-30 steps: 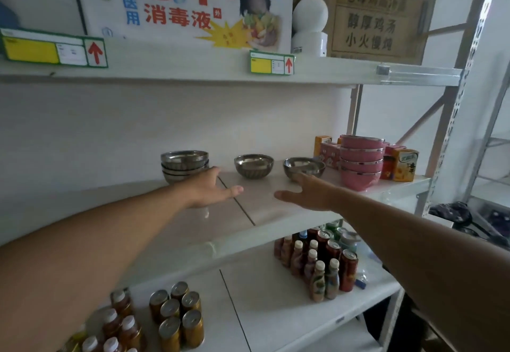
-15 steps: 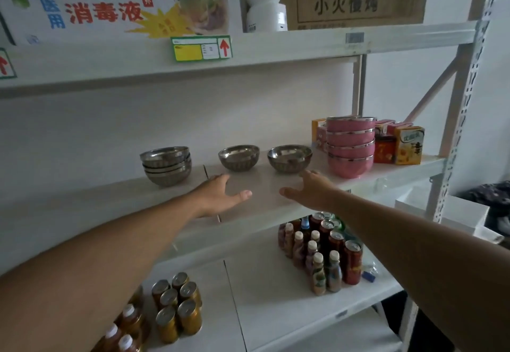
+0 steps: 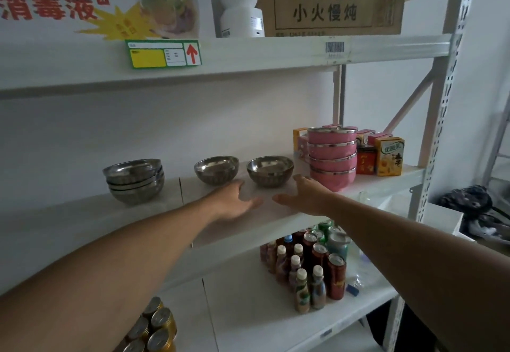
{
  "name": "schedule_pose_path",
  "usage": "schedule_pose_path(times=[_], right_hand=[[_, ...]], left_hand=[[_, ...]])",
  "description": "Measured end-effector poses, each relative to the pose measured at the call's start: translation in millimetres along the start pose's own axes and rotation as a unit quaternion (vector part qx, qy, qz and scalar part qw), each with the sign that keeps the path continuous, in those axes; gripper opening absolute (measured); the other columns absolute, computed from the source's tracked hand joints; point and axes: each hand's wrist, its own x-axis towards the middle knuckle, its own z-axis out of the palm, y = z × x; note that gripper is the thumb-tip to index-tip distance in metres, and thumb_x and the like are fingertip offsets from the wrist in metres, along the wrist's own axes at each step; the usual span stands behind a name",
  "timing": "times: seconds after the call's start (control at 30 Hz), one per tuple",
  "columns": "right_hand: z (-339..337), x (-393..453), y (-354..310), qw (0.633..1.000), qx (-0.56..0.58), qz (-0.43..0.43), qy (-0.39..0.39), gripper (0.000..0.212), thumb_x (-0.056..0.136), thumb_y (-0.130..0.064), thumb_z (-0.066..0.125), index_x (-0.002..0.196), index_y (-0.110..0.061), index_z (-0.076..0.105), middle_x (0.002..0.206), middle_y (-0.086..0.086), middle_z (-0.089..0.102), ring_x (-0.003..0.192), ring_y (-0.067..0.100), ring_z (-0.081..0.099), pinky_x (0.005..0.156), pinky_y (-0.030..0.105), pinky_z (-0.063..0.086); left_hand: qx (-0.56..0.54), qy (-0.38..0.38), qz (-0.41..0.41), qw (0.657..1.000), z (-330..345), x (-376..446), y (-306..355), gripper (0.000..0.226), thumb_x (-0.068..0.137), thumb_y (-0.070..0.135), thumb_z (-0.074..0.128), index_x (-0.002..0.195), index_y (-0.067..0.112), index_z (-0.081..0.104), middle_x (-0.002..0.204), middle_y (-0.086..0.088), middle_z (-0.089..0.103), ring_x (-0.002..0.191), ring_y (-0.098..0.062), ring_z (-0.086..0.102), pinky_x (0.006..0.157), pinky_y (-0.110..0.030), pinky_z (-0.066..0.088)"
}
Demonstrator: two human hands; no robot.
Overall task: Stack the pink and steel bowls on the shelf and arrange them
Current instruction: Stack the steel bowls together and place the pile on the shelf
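Golden cans: a cluster of round-topped tins is seen nearest, on the white lower shelf at the left.
Bottles and red cans: a tight group is stood on the same lower shelf, further right.
Left hand: it is stretched over the front of the white middle shelf, fingers straight and spread, nothing held; its fingertips are just short of the middle steel bowl.
Right hand: it is held flat and empty too, fingers extended, just before the right steel bowl.
Stack of round steel bowls: nested together at the left of the middle shelf.
Single steel bowl in the middle: upright, apart from the stack.
Single steel bowl on the right: upright, close beside the pink stack.
Stack of pink bowls with steel rims: four are piled at the right.
Small drink cartons: placed just beside and behind the pink stack.
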Motion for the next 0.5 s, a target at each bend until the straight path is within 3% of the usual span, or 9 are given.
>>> schedule_pose_path(times=[0.07,0.1,0.17,0.23,0.27,0.33,0.4,0.47,0.5], right_hand=[[-2,5,-4,1.000,-0.004,0.015,-0.006,0.094,0.085,-0.070,0.069,0.148,-0.005,0.045,0.137,0.014,0.057,0.115,0.029,0.063,0.082,0.031,0.060],[-2,8,-6,1.000,-0.007,0.013,-0.006,0.085,0.088,-0.065,0.070,0.145,-0.006,0.048,0.130,0.012,0.059,0.114,0.028,0.063,0.074,0.021,0.056],[0,14,-9,1.000,-0.001,0.003,-0.008,0.055,0.096,-0.049,0.070,0.137,-0.014,0.056,0.114,0.001,0.058,0.106,0.022,0.061,0.059,0.002,0.043],[1,19,-14,1.000,0.008,0.001,-0.010,0.047,0.098,-0.041,0.070,0.138,-0.022,0.056,0.112,-0.004,0.054,0.100,0.013,0.054,0.058,0.000,0.038],[2,24,-15,1.000,0.007,0.001,-0.009,0.052,0.097,-0.040,0.072,0.142,-0.024,0.054,0.115,-0.005,0.054,0.102,0.012,0.052,0.064,0.001,0.037],[6,33,-16,1.000,0.015,0.011,-0.005,0.060,0.096,-0.040,0.073,0.148,-0.024,0.049,0.126,-0.005,0.055,0.114,0.015,0.054,0.089,0.013,0.044],[9,43,-13,0.998,0.040,0.051,-0.001,0.062,0.095,-0.042,0.073,0.148,-0.018,0.049,0.136,0.003,0.058,0.127,0.026,0.056,0.109,0.032,0.044],[11,51,-13,0.997,0.015,0.075,0.015,0.072,0.087,-0.050,0.077,0.143,-0.014,0.051,0.133,0.009,0.061,0.124,0.031,0.060,0.108,0.045,0.048],[12,54,-13,0.997,0.015,0.072,0.026,0.072,0.085,-0.050,0.079,0.142,-0.013,0.053,0.131,0.009,0.062,0.122,0.030,0.061,0.107,0.046,0.050]], left_hand=[[-0.004,-0.002,0.014,1.000,1,14,-1,0.124,0.068,0.098,0.058,0.164,0.021,0.043,0.167,-0.002,0.051,0.149,-0.025,0.054,0.105,-0.025,0.035],[-0.001,-0.010,0.021,1.000,0,22,-1,0.119,0.071,0.096,0.059,0.162,0.022,0.046,0.166,-0.004,0.052,0.147,-0.027,0.055,0.105,-0.027,0.038],[0.009,-0.026,0.039,0.999,-2,38,-2,0.099,0.082,0.089,0.062,0.156,0.023,0.053,0.161,-0.004,0.057,0.139,-0.029,0.061,0.110,-0.035,0.048],[0.009,-0.032,0.067,0.997,-4,51,-2,0.068,0.093,0.078,0.063,0.139,0.028,0.064,0.144,0.004,0.066,0.120,-0.022,0.067,0.101,-0.036,0.054],[0.010,-0.035,0.086,0.996,-4,57,-3,0.059,0.097,0.072,0.063,0.135,0.028,0.067,0.133,0.007,0.069,0.113,-0.019,0.068,0.097,-0.035,0.055],[0.022,-0.041,0.125,0.991,-6,67,-5,0.051,0.101,0.064,0.063,0.129,0.022,0.070,0.125,-0.003,0.075,0.114,-0.025,0.071,0.094,-0.032,0.057],[0.036,-0.035,0.168,0.984,-7,73,-8,0.038,0.104,0.056,0.065,0.123,0.025,0.073,0.125,-0.010,0.076,0.114,-0.025,0.070,0.081,-0.010,0.047],[0.025,-0.035,0.199,0.979,-7,85,-15,0.018,0.104,0.051,0.069,0.115,0.038,0.074,0.125,-0.008,0.077,0.111,-0.021,0.069,0.073,-0.002,0.040],[0.015,-0.040,0.212,0.976,-8,89,-17,0.020,0.103,0.051,0.071,0.118,0.039,0.075,0.124,-0.005,0.078,0.114,-0.020,0.070,0.080,-0.007,0.043]])
